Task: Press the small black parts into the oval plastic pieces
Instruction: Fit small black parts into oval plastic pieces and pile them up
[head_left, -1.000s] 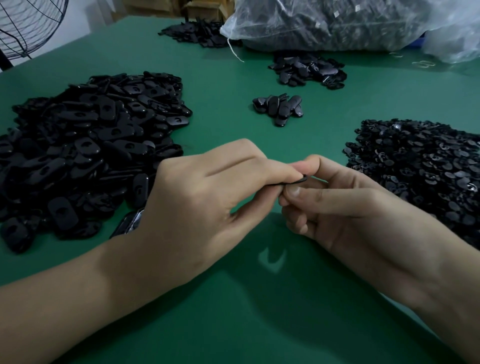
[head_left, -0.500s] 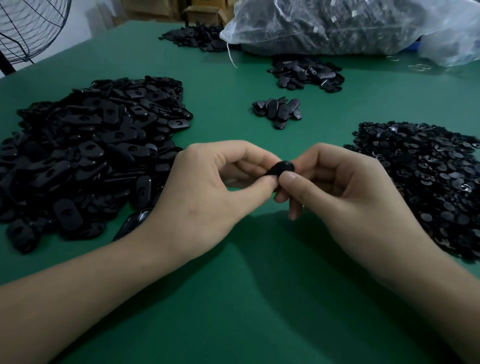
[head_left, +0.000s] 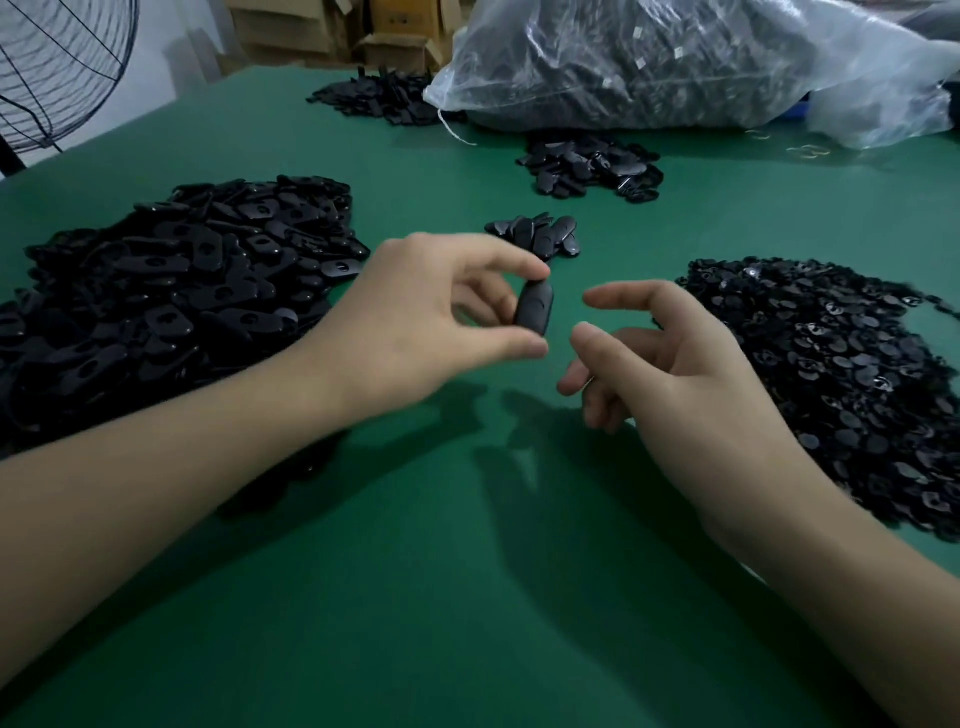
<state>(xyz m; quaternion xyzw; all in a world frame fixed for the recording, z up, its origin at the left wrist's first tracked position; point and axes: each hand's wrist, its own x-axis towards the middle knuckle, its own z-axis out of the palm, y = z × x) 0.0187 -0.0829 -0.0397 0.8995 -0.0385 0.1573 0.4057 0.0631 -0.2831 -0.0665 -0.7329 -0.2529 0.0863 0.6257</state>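
My left hand (head_left: 415, 322) pinches a black oval plastic piece (head_left: 534, 306) between thumb and forefinger, held upright above the green table (head_left: 415, 597). My right hand (head_left: 675, 374) hovers just right of it, fingers loosely spread, holding nothing. A big heap of oval pieces (head_left: 171, 296) lies at the left. A wide heap of small black parts (head_left: 841, 374) lies at the right. A small cluster of oval pieces (head_left: 540, 234) sits just beyond my hands.
Another pile of black pieces (head_left: 592, 166) lies farther back, and one more (head_left: 379, 98) at the far edge. A large clear plastic bag of parts (head_left: 675, 62) rests at the back right. A fan grille (head_left: 57, 73) stands at the back left; cardboard boxes (head_left: 363, 31) behind.
Both hands were pressed together on the oval piece. Now my right hand has let go and drawn away to the right, while my left hand keeps the piece, turned upright.
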